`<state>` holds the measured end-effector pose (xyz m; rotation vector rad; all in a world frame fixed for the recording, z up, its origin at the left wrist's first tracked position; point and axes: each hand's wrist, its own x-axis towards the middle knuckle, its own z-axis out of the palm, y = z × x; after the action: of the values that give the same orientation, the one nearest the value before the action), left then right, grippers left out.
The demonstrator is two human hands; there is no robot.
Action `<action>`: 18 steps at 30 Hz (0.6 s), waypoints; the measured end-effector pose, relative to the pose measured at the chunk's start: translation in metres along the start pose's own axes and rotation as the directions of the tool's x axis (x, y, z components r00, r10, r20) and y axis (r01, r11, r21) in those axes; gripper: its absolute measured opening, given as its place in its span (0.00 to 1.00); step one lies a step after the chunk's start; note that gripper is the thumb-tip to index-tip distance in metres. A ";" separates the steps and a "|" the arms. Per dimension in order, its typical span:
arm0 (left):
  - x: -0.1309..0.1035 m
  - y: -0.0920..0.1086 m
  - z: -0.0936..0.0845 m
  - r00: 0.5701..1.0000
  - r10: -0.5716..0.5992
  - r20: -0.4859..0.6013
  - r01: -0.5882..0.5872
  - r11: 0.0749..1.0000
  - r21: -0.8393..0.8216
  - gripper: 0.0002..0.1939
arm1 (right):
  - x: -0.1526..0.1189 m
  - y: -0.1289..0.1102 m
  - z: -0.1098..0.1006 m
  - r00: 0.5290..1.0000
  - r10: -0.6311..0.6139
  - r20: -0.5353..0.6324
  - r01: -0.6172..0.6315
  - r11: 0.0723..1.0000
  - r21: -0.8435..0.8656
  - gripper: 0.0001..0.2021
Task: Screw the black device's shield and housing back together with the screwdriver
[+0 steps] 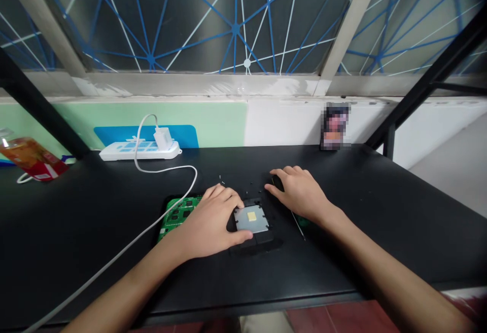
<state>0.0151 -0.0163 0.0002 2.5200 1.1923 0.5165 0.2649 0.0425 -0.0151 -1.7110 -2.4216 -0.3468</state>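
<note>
My left hand (213, 219) lies over the left side of a black plastic housing, its thumb and fingers around the edge. Set in that housing is a silver metal plate (243, 225) with a small yellow pad (251, 216) in its middle. Partly under my left hand and wrist is a green circuit board (180, 214) in a black frame. My right hand (299, 191) is closed around the black handle of a screwdriver (298, 225), whose thin shaft points down toward me, apart from the housing. A small green piece (303, 221) shows beneath the right hand.
Several tiny screws (251, 184) lie beyond the housing. A white cable (125, 244) runs from a power strip (140, 150) across the black table (399, 231). A bottle (34, 158) stands at the left; a blurred-out upright object (335, 126) leans on the wall.
</note>
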 end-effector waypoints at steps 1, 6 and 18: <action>0.000 0.000 0.000 1.000 -0.004 0.001 0.004 1.000 0.003 0.18 | 0.000 0.000 -0.001 1.000 0.003 -0.009 -0.003 1.000 -0.005 0.23; -0.001 0.000 -0.001 1.000 -0.008 0.012 0.008 1.000 -0.006 0.17 | 0.000 0.000 -0.002 0.999 0.025 -0.039 -0.026 0.999 -0.022 0.20; -0.002 0.000 -0.006 0.995 0.032 0.097 -0.027 0.998 -0.059 0.27 | 0.003 -0.002 -0.007 0.997 0.078 0.003 -0.077 0.980 0.183 0.18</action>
<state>0.0109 -0.0174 0.0054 2.4873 1.0909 0.4227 0.2622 0.0422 -0.0074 -1.7156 -2.2958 -0.1132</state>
